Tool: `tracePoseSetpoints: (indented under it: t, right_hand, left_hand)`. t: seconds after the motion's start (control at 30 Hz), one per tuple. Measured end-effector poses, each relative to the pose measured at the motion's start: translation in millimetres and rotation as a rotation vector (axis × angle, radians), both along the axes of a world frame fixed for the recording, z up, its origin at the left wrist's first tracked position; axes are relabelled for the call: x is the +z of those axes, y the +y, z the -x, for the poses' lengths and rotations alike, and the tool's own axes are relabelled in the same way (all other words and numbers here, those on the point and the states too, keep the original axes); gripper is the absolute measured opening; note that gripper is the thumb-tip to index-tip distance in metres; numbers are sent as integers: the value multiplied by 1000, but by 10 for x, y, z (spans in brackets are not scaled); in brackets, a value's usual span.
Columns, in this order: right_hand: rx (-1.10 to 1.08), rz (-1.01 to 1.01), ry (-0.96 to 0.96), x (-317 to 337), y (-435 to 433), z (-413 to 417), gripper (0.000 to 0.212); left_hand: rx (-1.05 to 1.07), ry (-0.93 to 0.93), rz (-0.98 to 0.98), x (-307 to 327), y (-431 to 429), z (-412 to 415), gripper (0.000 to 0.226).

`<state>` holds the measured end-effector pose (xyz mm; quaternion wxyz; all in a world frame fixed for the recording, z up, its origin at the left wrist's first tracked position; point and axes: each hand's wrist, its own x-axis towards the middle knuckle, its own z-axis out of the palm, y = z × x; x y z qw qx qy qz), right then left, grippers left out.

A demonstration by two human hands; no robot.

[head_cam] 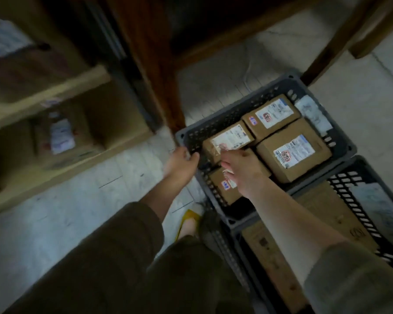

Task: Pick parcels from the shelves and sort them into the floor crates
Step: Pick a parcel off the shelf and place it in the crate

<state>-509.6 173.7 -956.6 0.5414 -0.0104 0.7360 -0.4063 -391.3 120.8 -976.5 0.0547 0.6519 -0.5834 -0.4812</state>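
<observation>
Under the right hand's fingers, a parcel in the crate.

Far crate: dark grey, perforated walls, on the floor, packed with brown cardboard parcels.
Labelled parcels: three lie flat with white shipping labels up, set close together.
Front parcel: small brown box, blue-marked sticker, near the crate's front left corner.
Near crate: same type, touching the far one, holds a large flat carton.
Shelf parcel: blurred, labelled, on the lower shelf.
</observation>
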Motion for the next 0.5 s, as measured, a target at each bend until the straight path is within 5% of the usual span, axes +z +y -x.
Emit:
tracePoseSetpoints:
  t: [0.2, 0.5]
  right_hand:
    - [351, 123, 9, 833, 151, -1036, 18]
    - [701, 168, 9, 845, -147, -3163, 17]
  left_hand:
    - [239, 90, 7, 834, 359, -1152, 48]
    - [687, 77, 24, 994, 615, -3709, 49]
